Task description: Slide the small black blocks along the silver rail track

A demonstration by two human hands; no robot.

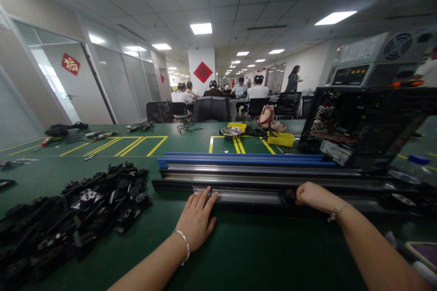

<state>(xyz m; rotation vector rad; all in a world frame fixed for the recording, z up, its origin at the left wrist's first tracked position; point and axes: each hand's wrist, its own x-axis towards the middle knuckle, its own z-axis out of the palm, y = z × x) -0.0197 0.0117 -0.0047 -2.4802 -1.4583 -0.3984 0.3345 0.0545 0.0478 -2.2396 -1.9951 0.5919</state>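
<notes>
Several long metal rails lie side by side across the table in front of me. My left hand (197,218) rests with fingers spread flat on the left end of the nearest rail (247,197), a black one with a silvery channel. Further right along the same rail, my right hand (316,198) is closed in a fist at a small dark block (289,196). The block sits in or on the channel, and my curled fingers hide part of it. Behind lie another black rail (239,178) and a blue rail (242,160).
A heap of black plastic parts (102,204) lies on the left of the green table (259,250). At right stands an open computer case (362,122) with a power supply (378,52) on top. A metal bowl (231,132) and a yellow tray (281,139) sit behind the rails.
</notes>
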